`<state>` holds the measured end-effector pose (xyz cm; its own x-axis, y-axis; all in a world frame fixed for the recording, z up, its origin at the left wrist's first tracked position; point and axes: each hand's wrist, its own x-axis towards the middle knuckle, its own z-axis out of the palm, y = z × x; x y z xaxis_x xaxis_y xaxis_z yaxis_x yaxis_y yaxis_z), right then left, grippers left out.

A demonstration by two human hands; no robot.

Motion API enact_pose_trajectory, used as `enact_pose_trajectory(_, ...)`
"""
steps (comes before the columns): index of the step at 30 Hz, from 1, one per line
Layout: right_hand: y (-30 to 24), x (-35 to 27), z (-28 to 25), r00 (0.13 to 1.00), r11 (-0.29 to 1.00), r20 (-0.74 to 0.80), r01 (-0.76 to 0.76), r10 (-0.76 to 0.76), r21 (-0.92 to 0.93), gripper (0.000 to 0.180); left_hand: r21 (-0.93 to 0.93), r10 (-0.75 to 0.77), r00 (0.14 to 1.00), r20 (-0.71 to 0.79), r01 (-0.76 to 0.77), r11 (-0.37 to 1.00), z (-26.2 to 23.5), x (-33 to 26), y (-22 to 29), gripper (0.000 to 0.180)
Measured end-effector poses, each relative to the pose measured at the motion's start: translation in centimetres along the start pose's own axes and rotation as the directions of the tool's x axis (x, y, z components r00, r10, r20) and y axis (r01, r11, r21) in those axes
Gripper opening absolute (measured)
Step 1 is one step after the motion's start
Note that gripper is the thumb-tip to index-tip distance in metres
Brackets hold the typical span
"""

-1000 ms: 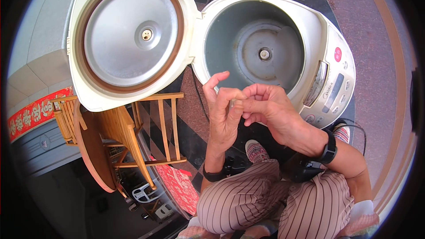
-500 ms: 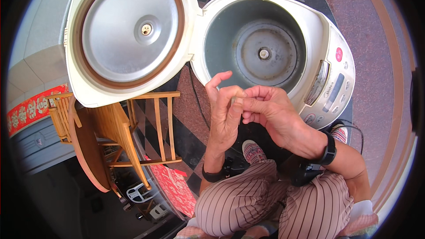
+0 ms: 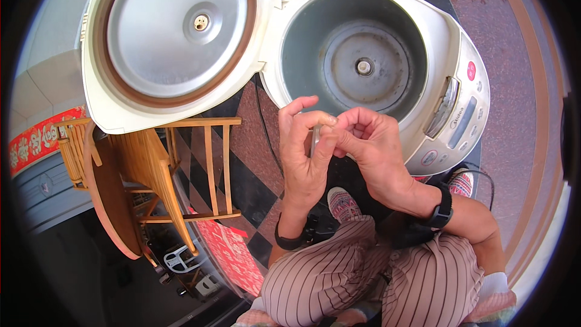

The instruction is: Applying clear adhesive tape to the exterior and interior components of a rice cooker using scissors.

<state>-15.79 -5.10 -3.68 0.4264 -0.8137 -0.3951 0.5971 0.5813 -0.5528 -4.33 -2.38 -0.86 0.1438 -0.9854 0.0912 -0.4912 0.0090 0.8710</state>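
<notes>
My left hand (image 3: 305, 160) and my right hand (image 3: 382, 160) meet fingertip to fingertip in front of a white rice cooker (image 3: 445, 54). A narrow, shiny strip shows between the left thumb and index finger; its kind is too small to tell. The right thumb and index finger pinch together at the left fingertips, and whatever they hold is hidden. Inside the cooker's grey well, the round heating plate (image 3: 345, 79) shows stains and a small central knob (image 3: 364, 66). The cooker's lid (image 3: 151, 36) is swung back to the left, its metal inner face up.
A wooden chair (image 3: 209, 169) and a round-topped wooden piece (image 3: 109, 194) stand at the left. A black cord (image 3: 266, 127) runs beside the cooker over the tiled floor (image 3: 502, 85). Patterned shoes (image 3: 344, 204) are below my hands. A red printed sheet (image 3: 230, 248) lies lower left.
The view has shifted slightly, so the cooker sits a little higher. My hands stay together; the left index finger and thumb have parted a bit, and the shiny strip shows more.
</notes>
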Motion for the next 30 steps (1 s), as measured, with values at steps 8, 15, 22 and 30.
enact_pose_trajectory(8,0.6,-0.3,0.2,0.995,0.989,-0.015,0.095,-0.097,-0.112,0.013,-0.13,-0.132,0.987,-0.087,0.12,0.984,0.0,-1.2,-0.4,0.03)
enact_pose_trajectory(15,0.5,-0.5,0.3,0.962,0.885,0.06,0.269,-0.266,-0.381,0.013,-0.149,-0.175,0.978,-0.109,0.158,0.976,-0.4,-1.6,0.1,0.035)
enact_pose_trajectory(22,0.8,-0.1,0.1,0.948,0.895,0.067,0.314,-0.31,-0.316,0.012,-0.147,-0.185,0.974,-0.127,0.166,0.975,-0.5,-0.9,0.1,0.045)
enact_pose_trajectory(30,-0.1,0.7,-0.4,0.987,0.996,0.146,0.054,-0.064,0.071,0.012,-0.138,-0.235,0.955,0.179,0.261,0.956,-2.4,-1.6,-1.6,0.044)
